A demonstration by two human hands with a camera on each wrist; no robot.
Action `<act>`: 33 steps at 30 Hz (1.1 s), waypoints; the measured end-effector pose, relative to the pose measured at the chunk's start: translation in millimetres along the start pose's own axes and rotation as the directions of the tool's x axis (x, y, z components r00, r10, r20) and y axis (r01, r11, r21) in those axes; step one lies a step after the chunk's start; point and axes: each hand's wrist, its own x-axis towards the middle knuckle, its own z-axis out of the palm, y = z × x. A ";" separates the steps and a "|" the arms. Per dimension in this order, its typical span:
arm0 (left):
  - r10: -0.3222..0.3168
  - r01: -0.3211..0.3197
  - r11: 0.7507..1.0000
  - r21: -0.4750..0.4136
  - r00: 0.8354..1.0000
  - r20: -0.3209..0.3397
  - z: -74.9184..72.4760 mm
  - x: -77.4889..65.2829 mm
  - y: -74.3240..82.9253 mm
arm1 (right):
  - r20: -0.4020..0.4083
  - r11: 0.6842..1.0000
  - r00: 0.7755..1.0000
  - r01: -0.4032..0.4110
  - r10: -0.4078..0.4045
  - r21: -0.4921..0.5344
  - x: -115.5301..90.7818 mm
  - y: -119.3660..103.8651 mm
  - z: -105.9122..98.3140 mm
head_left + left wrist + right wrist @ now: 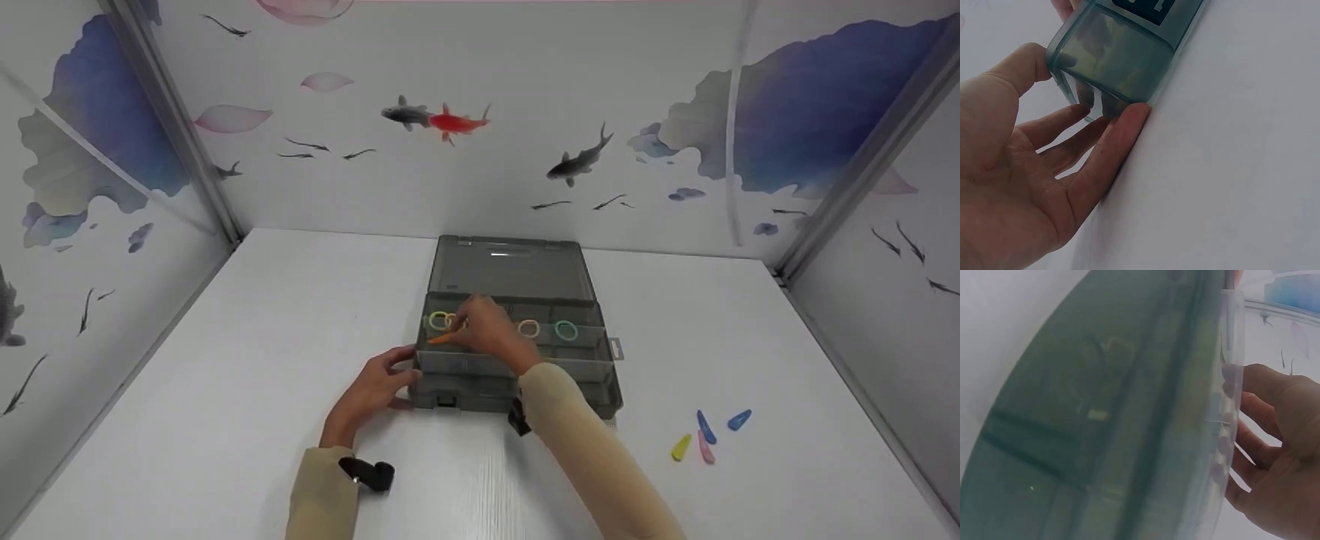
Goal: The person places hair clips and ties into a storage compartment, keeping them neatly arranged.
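A grey see-through storage box (487, 403) stands open on the white table, with a clear tray (559, 367) in its front part. My left hand (377, 384) holds the box's left front corner, thumb and fingers spread about the edge in the left wrist view. Over the left compartments, my right hand (491, 330) pinches an orange hair clip (442, 338). A yellow hair tie (438, 321) shows beside that clip. Farther right in the box are a peach hair tie (529, 328) and a teal hair tie (566, 330). In the right wrist view, the tray wall (1233, 343) partly covers the right fingertips.
Right of the box, a yellow clip (681, 448), a pink clip (706, 448) and two blue clips (739, 420) lie on the table (750, 337). The box's lid (510, 270) lies folded back toward the rear wall (495, 187). Side walls enclose the table.
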 end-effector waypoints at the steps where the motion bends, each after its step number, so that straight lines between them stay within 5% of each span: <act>1: 0.003 -0.003 1.000 0.002 1.000 0.002 -0.3 -0.2 0.2 | 0.003 1.000 1.000 -0.013 0.013 -0.007 0.3 -0.5 1.8; 14: 0.009 -0.009 1.000 0.003 1.000 0.004 -1.8 0.5 0.1 | -0.003 0.990 1.000 -0.021 0.021 -0.142 4.8 -0.9 14.6; 24: 0.010 -0.010 1.000 -0.002 1.000 0.007 -1.5 -2.2 2.2 | -0.033 0.994 0.993 0.112 -0.112 -0.009 -8.4 1.3 -5.1; 33: 0.011 -0.011 1.000 -0.007 1.000 0.007 -0.8 -0.9 1.1 | -0.117 0.972 0.969 0.226 -0.218 0.067 -50.6 -1.7 -33.6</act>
